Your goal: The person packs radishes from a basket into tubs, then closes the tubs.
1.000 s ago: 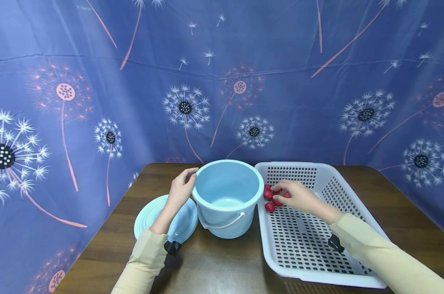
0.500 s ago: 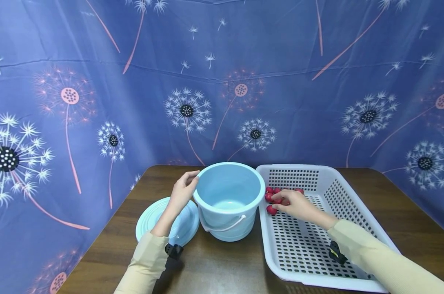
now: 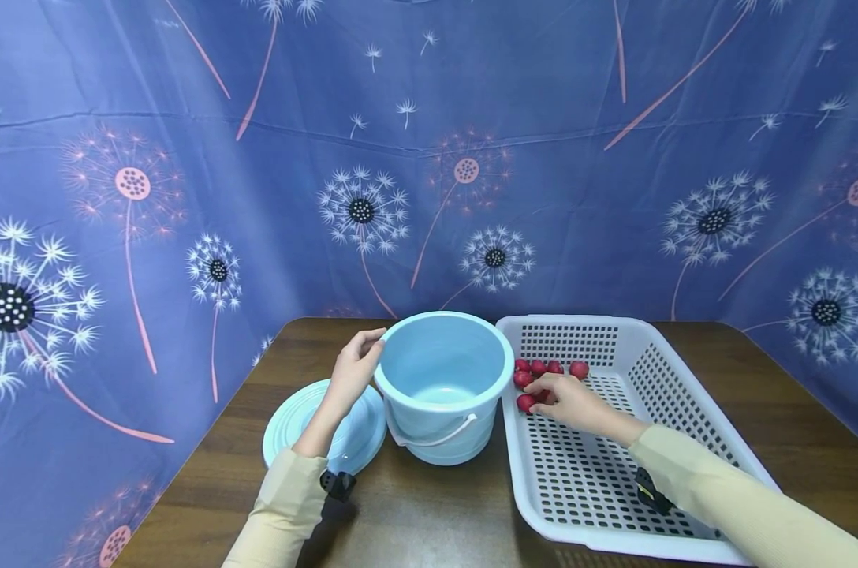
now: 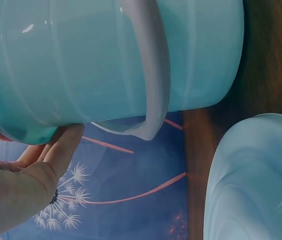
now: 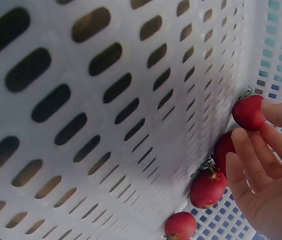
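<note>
A light blue bucket with a white handle stands upright on the table. My left hand grips its rim at the left, thumb on one side and fingers on the other. Several red radishes lie along the left and far part of a white perforated basket. Inside the basket, my right hand has its thumb and a fingertip at the nearest radish, pinching it. Its other fingers curl over a second radish, partly hidden. More radishes lie close by.
A round light blue lid lies on the wooden table left of the bucket, partly under my left forearm. The basket stands right beside the bucket. A blue dandelion-print cloth hangs behind the table.
My right hand has moved nearer to me and lower in the basket, uncovering radishes at the far side and reaching the nearest one. The left hand stays on the bucket rim.
</note>
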### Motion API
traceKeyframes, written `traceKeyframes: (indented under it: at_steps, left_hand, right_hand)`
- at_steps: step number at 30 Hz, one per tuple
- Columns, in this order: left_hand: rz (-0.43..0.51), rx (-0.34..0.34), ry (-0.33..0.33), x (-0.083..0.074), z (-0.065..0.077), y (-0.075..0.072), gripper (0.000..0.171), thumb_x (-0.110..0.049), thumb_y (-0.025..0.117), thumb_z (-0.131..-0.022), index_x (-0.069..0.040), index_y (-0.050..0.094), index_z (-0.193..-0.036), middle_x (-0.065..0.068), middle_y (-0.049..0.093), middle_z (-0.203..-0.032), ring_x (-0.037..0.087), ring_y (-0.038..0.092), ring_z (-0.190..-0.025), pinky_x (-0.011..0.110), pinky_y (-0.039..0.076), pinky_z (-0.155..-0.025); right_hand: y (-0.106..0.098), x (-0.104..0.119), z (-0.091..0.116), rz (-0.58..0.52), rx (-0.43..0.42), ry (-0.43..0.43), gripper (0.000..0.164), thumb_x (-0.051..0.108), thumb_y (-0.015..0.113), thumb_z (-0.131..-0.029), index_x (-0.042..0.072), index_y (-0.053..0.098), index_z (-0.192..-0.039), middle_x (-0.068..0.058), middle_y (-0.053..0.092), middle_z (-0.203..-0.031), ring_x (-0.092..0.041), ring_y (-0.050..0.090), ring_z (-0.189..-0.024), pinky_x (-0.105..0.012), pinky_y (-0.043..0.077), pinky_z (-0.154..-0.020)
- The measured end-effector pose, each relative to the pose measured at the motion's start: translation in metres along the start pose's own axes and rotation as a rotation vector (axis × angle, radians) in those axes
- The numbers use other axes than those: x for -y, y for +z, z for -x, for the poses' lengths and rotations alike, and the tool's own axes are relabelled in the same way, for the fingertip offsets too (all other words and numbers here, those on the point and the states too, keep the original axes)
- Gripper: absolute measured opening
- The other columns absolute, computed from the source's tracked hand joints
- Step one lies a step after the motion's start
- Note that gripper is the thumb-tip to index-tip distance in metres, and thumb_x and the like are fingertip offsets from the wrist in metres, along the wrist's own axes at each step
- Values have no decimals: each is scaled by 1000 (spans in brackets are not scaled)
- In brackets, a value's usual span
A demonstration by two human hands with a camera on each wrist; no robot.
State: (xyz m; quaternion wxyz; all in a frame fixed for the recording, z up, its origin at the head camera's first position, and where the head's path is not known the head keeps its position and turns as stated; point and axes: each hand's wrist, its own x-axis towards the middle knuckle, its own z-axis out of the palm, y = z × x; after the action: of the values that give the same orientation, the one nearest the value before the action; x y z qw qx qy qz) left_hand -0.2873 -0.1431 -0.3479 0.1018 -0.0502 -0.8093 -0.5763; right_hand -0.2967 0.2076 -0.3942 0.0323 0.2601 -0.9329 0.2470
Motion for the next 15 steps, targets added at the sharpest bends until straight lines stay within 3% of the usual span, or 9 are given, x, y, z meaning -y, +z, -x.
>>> traceKeyframes:
  at_steps: [5,15]
  left_hand:
    - [6,4,4,2,-2,0,35,-26,48,-97,-12,54,-129,12,57,-129,26,52,-121,45,41,-99]
    - [31,28,-9,3,0,-1,37,-24,48,-97,-9,52,-131,13,54,-133,27,49,-124,45,39,-102]
  right_hand:
    - [4,-2,-2,-2,6,34,28,9,76,-74,5,68,-101,-8,64,-99,-14,58,-80,-29,50,-69]
    - [8,-1,-3,-24,3,47,27,14,81,-70,10,66,-93,1,65,-86,-12,57,-77,-25,47,-65]
